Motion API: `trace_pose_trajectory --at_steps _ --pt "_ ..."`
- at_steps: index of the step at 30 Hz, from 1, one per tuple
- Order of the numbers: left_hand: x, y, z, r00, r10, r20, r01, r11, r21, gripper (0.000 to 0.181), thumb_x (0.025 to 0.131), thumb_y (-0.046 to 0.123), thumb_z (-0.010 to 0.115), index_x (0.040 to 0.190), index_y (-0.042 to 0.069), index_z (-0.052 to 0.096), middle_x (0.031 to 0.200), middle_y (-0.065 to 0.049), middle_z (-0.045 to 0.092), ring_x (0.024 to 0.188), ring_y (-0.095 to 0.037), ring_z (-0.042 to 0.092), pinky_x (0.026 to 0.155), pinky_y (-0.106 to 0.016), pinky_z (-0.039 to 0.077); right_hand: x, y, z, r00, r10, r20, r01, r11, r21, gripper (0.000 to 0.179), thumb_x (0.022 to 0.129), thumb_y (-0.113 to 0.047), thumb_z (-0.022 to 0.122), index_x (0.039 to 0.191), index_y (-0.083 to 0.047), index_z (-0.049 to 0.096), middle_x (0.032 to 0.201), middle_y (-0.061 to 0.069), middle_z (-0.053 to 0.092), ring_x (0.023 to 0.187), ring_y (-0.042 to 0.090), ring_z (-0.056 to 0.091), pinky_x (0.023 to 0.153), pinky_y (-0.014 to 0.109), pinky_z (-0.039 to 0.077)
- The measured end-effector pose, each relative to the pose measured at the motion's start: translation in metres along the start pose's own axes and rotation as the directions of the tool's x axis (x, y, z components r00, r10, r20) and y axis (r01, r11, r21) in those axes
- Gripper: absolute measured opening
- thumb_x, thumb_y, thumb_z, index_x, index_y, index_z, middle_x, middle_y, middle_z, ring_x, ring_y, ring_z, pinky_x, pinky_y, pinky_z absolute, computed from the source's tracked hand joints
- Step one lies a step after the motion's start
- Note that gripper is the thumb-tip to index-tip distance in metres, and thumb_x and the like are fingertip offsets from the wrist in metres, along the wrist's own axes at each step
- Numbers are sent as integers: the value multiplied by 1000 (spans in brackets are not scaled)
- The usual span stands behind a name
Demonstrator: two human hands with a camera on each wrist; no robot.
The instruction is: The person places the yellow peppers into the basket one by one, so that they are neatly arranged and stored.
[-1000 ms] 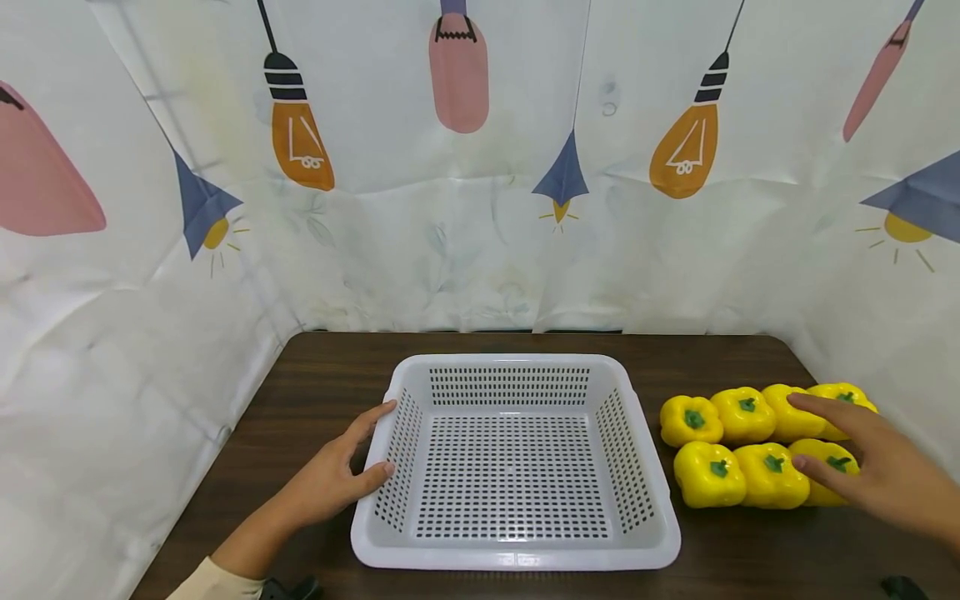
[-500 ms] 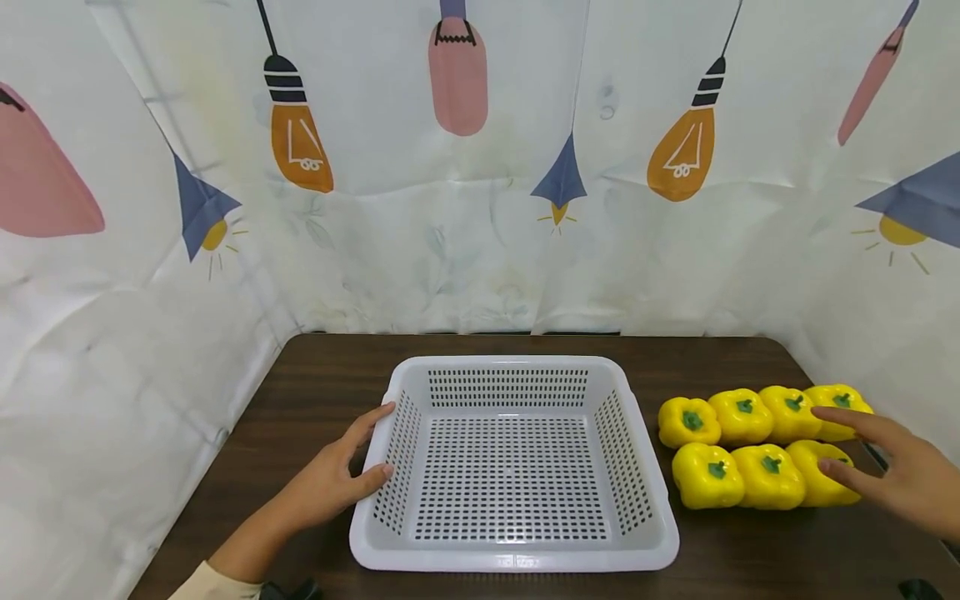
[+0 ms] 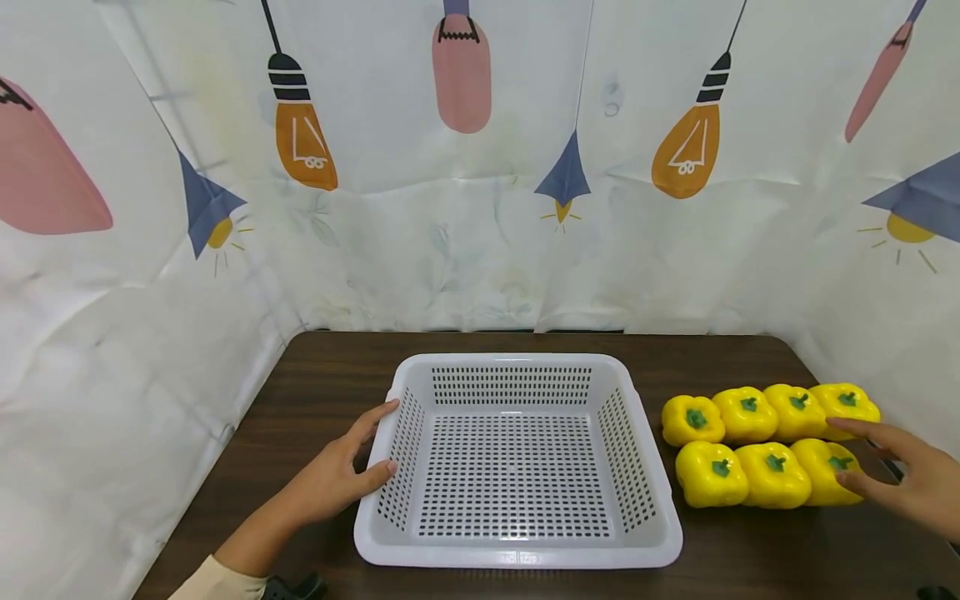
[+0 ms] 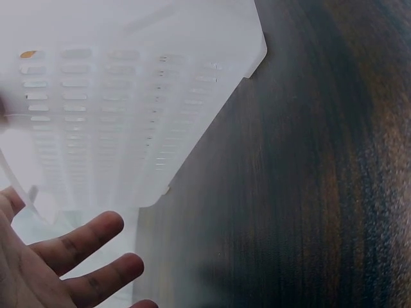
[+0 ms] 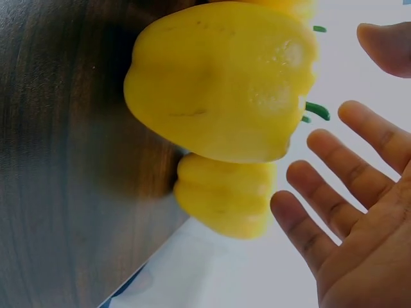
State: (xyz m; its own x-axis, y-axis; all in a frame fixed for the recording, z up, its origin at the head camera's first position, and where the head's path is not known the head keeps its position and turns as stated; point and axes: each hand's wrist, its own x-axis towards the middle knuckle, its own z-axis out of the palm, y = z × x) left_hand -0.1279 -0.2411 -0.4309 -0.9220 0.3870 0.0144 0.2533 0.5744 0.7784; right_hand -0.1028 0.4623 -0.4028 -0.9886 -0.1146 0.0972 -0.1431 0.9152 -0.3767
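A white plastic basket point(image 3: 517, 557) with slotted walls and floor stands on the table, and nothing lies in it. My left hand point(image 3: 330, 483) rests its thumb and index fingertip on the basket's left rim; in the left wrist view its other fingers point(image 4: 87, 242) extend loosely outside the wall. To the basket's right, several yellow bell peppers with green stems lie in two rows. My right hand point(image 3: 907, 479) hovers at their right end, fingers spread and holding nothing. Nearest it are the front row's rightmost bell pepper point(image 3: 821, 479) and the back row's rightmost bell pepper point(image 3: 858, 408).
The dark wood-grain table point(image 3: 330, 375) carries the basket and peppers. A white curtain point(image 3: 450, 250) printed with lamps and bulbs surrounds its back and sides. Dark wrist straps point(image 3: 296, 587) show at the bottom edge.
My right hand has drifted right and slightly toward me, from over the peppers to their right end. The left hand, basket and peppers have stayed put.
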Motion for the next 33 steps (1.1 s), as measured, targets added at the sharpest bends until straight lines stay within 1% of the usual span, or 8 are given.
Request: trace_pose_trajectory --at_steps 5,6,12,13,24,26,30,33 --pt "0 1 0 1000 -7 1 7 1000 3 78 98 34 68 161 35 22 142 -24 52 128 -45 51 75 -35 58 1 5 0 996 52 74 -54 998 21 70 92 -22 79 140 16 44 133 46 43 112 62 43 80 71 45" --pt "0 2 -1 1000 -8 1 8 1000 6 78 98 35 68 161 35 22 142 -24 52 128 -45 52 75 -35 58 1 7 1 996 51 76 -54 998 29 70 91 -21 80 140 15 45 133 45 44 114 50 51 80 68 47" --pt "0 2 0 1000 -23 10 23 1000 -14 78 98 34 68 161 34 22 142 -26 49 121 -40 57 71 -30 58 2 16 4 989 66 133 -73 996 44 73 88 -19 81 141 15 44 132 45 45 104 45 64 71 51 58" --pt "0 2 0 1000 -25 10 25 1000 -15 78 98 34 68 161 34 22 142 -26 49 120 -39 57 71 -30 58 3 16 5 987 73 144 -79 996 42 73 89 -19 81 141 15 43 131 46 44 103 59 59 71 52 58" --pt "0 3 0 998 -61 8 61 998 2 79 98 37 67 162 35 21 144 -27 48 124 -45 55 75 -39 59 5 26 9 980 64 187 -77 995 63 80 84 -12 84 142 17 38 133 46 41 108 62 55 71 46 60" --pt "0 4 0 998 -61 9 61 998 -1 79 98 37 67 162 35 20 145 -27 47 124 -46 54 75 -40 60 5 28 10 981 56 187 -70 995 68 81 82 -10 84 143 18 38 133 45 42 105 49 62 70 39 60" --pt "0 4 0 998 -62 15 63 998 -18 79 98 36 67 162 36 20 145 -27 47 123 -45 55 73 -36 60 3 33 12 987 20 157 -35 995 92 81 79 -5 86 141 19 38 129 43 48 94 -5 59 66 25 57" --pt "-1 5 0 998 -63 22 63 997 -36 79 98 35 67 162 36 20 146 -27 46 120 -41 58 71 -33 60 1 35 13 992 7 129 -20 995 94 82 77 -3 87 140 18 40 125 42 51 86 -17 48 65 24 56"
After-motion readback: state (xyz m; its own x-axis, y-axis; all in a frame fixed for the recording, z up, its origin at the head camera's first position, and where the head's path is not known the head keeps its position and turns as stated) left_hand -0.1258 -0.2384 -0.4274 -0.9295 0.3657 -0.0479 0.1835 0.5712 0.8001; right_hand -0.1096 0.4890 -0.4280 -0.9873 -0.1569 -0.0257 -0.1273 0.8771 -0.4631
